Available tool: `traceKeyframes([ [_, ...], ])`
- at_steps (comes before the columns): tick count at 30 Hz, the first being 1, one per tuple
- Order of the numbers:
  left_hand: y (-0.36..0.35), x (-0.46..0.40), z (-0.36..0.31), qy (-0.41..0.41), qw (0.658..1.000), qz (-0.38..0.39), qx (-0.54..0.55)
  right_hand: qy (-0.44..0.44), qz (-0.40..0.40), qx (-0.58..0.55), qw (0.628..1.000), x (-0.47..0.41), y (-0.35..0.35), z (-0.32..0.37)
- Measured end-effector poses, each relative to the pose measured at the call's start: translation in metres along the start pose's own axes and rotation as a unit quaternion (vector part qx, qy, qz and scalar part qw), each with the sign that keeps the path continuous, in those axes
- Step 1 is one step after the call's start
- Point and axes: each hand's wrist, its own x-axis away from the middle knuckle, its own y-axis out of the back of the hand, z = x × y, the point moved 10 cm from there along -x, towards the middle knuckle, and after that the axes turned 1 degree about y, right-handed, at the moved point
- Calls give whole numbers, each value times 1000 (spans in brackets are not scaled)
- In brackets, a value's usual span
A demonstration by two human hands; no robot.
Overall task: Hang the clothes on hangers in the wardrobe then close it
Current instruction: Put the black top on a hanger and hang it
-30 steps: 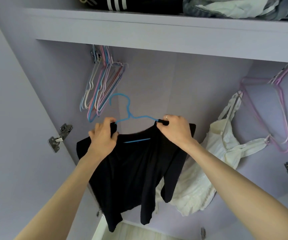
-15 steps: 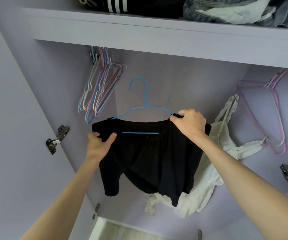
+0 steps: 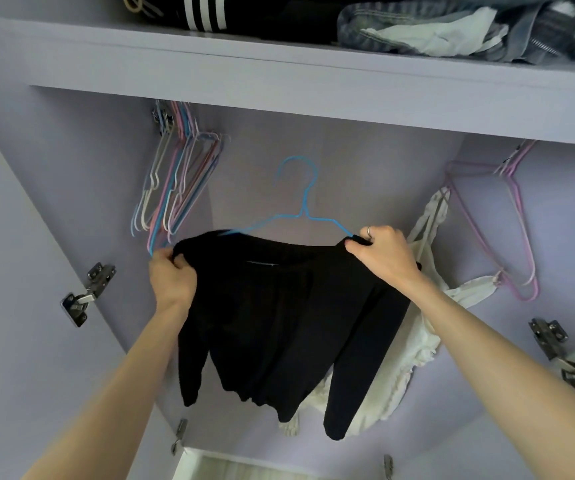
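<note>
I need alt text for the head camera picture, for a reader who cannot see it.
Inside a lilac wardrobe, the left hand and right hand each grip a shoulder of a black top on a blue hanger. Empty hangers hang on the left, a white garment on the right.

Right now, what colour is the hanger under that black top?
Blue: the hanger is thin blue wire, clearest in the head view.

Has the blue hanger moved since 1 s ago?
Yes. The blue hanger has risen toward the shelf, its hook now upright instead of tilted left.
</note>
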Motion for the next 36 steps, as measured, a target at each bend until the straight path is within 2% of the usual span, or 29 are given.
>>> traceKeyframes([
  [4,14,-2,-16,-37,999,-16,6,41,55,54,996,-2,-11,1],
  [8,7,-5,-23,-104,991,28,-85,7,52,-81,995,-7,-8,-6],
  [10,-3,-4,-27,-140,981,68,-117,2,58,-108,992,-8,-6,-3],
  [12,-14,4,-34,-194,959,100,-181,4,66,-125,990,-8,-6,2],
  [14,-19,15,-51,-298,912,76,-272,11,71,-146,987,-8,-7,7],
  [16,-24,24,-65,-358,886,85,-283,18,70,-155,985,-7,-7,10],
  [19,-32,30,-72,-367,890,145,-226,35,33,-105,993,-7,0,10],
  [21,-30,31,-71,-362,898,140,-207,40,13,-46,998,-6,9,3],
  [24,-29,26,-60,-336,907,144,-208,48,20,32,998,-2,18,-16],
  [28,-37,28,-58,-327,907,167,-209,70,35,61,995,9,18,-25],
  [31,-45,34,-63,-318,909,162,-214,15,12,27,999,16,21,-35],
  [36,-60,53,-84,-299,931,158,-135,-139,-41,-3,989,35,42,-81],
])
